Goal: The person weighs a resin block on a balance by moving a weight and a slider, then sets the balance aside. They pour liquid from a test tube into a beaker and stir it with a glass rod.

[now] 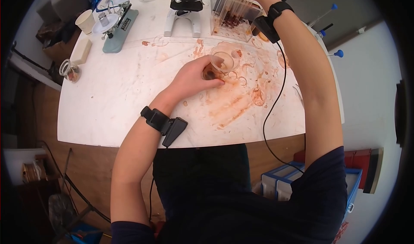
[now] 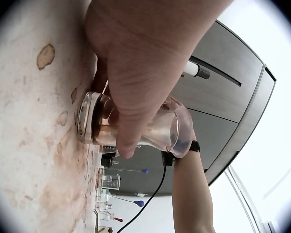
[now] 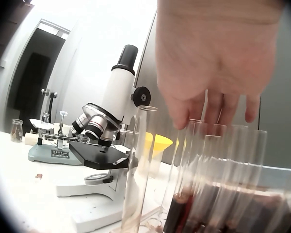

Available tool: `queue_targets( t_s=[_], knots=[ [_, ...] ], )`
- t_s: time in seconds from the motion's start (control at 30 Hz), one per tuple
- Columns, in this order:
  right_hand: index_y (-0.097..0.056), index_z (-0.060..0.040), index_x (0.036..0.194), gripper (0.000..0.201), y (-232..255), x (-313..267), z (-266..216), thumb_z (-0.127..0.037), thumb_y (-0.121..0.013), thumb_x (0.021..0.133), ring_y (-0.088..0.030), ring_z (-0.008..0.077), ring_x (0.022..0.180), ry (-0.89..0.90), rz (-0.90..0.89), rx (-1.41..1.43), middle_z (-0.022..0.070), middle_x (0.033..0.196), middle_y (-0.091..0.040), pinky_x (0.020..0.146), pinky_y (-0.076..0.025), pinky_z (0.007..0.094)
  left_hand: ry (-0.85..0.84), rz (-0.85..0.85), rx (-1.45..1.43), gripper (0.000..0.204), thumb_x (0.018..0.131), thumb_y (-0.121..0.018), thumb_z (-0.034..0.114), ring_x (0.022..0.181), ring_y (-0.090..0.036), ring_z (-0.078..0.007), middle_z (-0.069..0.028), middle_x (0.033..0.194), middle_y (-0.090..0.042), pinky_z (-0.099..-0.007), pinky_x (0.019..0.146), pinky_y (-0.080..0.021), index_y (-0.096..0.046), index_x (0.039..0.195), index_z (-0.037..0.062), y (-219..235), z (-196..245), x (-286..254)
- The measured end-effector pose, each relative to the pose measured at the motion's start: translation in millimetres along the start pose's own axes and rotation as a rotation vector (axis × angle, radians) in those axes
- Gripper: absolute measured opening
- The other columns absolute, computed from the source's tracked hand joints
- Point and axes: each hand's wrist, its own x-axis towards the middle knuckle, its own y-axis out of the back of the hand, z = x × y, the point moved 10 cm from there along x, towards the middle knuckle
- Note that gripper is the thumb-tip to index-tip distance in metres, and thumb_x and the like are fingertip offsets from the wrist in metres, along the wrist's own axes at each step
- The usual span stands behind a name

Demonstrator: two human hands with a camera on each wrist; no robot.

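Observation:
In the head view my left hand [image 1: 194, 76] grips a small glass bottle [image 1: 210, 74] near the middle of the stained table. Seen from the left wrist, the bottle [image 2: 89, 116] has a flared lip and a thick base, with dark brown liquid low inside. Thumb and fingers wrap its sides. My right hand [image 3: 216, 63] reaches over the back right of the table, palm toward its wrist camera. Its fingers point down, loosely spread, right at the rims of several test tubes [image 3: 233, 155]. Dark red-brown contents fill the lower part of some tubes, which stand in a clear rack [image 1: 230, 36].
A microscope [image 1: 185, 11] stands left of the rack. Farther left are a balance scale [image 1: 120, 30], a white block [image 1: 80, 51] and a small glass jar [image 1: 69, 70]. Reddish-brown smears [image 1: 233, 106] cover the tabletop. A black cable [image 1: 282, 80] hangs from the right wrist camera.

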Motion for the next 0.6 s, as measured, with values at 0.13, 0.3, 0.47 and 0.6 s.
queue_targets(
  t_s=[0.13,0.3,0.47,0.6],
  knots=[
    [-0.072,0.0035,0.111,0.037,2.0,3.9,2.4,-0.025,-0.062,0.091,-0.069,0.0388,0.106,0.037,0.019,-0.022,0.0252,0.111,-0.072,0.094,-0.054,0.0439,-0.003,0.008,0.012,0.054,0.078,-0.084,0.024,0.09,-0.064,-0.019,-0.0087,0.103,-0.069,-0.0317,0.083,-0.052,-0.064,0.125,0.0071,0.6,0.0,-0.5],
    [-0.07,0.0043,0.111,0.039,33.6,2.2,11.4,-0.028,-0.061,0.092,-0.069,0.0396,0.106,0.101,0.148,-0.026,0.0255,0.109,-0.072,0.093,-0.054,0.0443,-0.04,0.034,0.001,0.054,0.078,-0.083,0.026,0.09,-0.064,-0.0214,-0.0102,0.1,-0.069,-0.0324,0.083,-0.051,-0.063,0.125,0.0083,1.5,3.0,-0.8],
    [-0.071,0.0046,0.109,0.04,67.2,-25.7,13.1,-0.03,-0.06,0.092,-0.069,0.04,0.103,0.11,0.127,-0.126,0.028,0.107,-0.071,0.089,-0.055,0.0452,-0.012,0.023,0.022,0.054,0.077,-0.083,0.025,0.088,-0.064,-0.0209,-0.0095,0.098,-0.069,-0.032,0.082,-0.051,-0.063,0.125,0.0085,1.2,0.7,-0.4],
    [-0.07,0.0045,0.106,0.044,74.0,-45.2,27.8,-0.035,-0.063,0.089,-0.069,0.0398,0.103,-0.014,0.053,-0.289,0.028,0.105,-0.071,0.088,-0.055,0.0452,-0.028,0.038,0.001,0.055,0.077,-0.084,0.025,0.086,-0.063,-0.0202,-0.0088,0.096,-0.069,-0.0317,0.081,-0.051,-0.063,0.125,0.0083,1.5,0.9,-1.0]
  ],
)
